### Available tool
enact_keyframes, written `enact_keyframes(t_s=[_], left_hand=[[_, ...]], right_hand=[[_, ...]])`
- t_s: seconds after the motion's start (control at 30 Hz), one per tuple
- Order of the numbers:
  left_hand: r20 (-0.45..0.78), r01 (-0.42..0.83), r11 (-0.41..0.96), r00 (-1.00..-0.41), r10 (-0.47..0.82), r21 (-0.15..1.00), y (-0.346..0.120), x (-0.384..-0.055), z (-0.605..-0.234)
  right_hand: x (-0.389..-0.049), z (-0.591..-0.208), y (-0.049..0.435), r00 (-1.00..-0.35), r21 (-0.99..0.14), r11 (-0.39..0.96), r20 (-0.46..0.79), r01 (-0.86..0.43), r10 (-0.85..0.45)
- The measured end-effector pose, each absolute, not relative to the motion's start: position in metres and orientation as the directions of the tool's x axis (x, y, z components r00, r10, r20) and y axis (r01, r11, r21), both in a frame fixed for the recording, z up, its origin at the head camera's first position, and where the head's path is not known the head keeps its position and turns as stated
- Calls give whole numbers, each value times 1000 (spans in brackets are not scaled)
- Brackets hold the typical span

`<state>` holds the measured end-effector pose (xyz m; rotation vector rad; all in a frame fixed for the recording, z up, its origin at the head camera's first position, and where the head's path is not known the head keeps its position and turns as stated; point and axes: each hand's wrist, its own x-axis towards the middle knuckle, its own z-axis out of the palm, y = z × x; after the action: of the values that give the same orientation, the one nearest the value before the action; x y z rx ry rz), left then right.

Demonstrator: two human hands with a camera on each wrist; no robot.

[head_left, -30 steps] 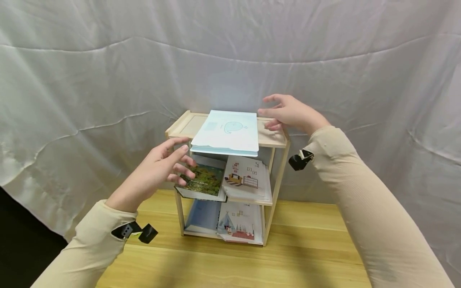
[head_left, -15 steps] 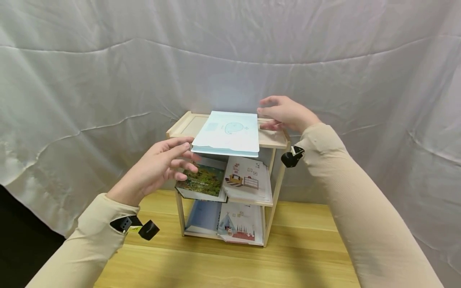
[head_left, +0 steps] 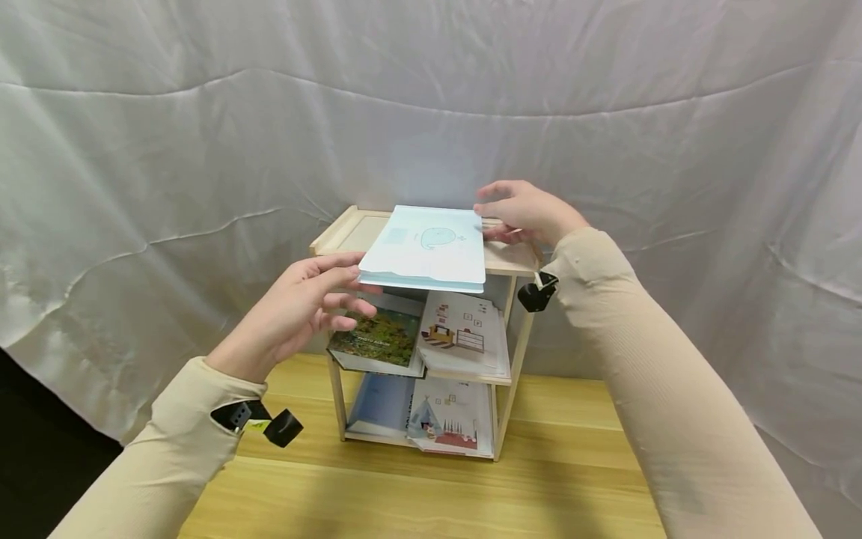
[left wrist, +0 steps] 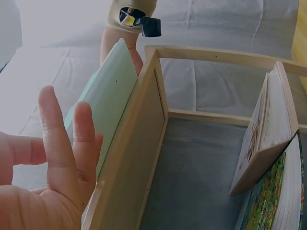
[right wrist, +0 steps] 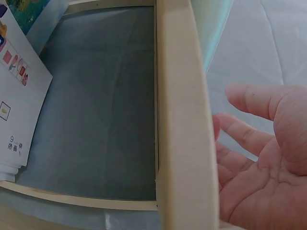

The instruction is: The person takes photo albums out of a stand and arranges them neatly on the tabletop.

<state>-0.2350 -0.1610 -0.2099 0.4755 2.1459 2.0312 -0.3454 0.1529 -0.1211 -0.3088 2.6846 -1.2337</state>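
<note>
A pale blue book with a whale drawing [head_left: 414,251] lies flat on top of a small wooden shelf [head_left: 334,230], its front edge overhanging. At the book's front left corner is my left hand [head_left: 296,303], thumb by the edge and some fingers lower than the cover. In the left wrist view its fingers look spread beside the book [left wrist: 115,91]. My right hand [head_left: 528,213] is at the book's right edge, fingers loosely bent. Behind the wooden top, the right wrist view shows this hand [right wrist: 268,148] with its palm facing the camera; some fingertips are hidden.
On the middle tier lean an album with a tree cover [head_left: 377,337] and white books with furniture drawings [head_left: 465,333]. A blue book [head_left: 380,404] and a white tent-print book [head_left: 447,419] fill the bottom tier. Beneath is a wood-grain table [head_left: 404,494]; behind hangs a grey curtain [head_left: 431,97].
Both hands have moved inward toward the book, the left to the right and the right to the left. The book stays about where it was.
</note>
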Motion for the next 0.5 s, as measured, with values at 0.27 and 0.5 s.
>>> enact_keyframes(t_s=[0.27, 0.5], left_hand=[[139, 146, 2, -940, 311, 989, -157, -235, -210], [158, 166, 3, -945, 287, 986, -151, -235, -212]], right_hand=[[-345, -124, 153, -958, -787, 603, -58, -128, -279], [-346, -127, 151, -953, -774, 614, -49, -152, -298]])
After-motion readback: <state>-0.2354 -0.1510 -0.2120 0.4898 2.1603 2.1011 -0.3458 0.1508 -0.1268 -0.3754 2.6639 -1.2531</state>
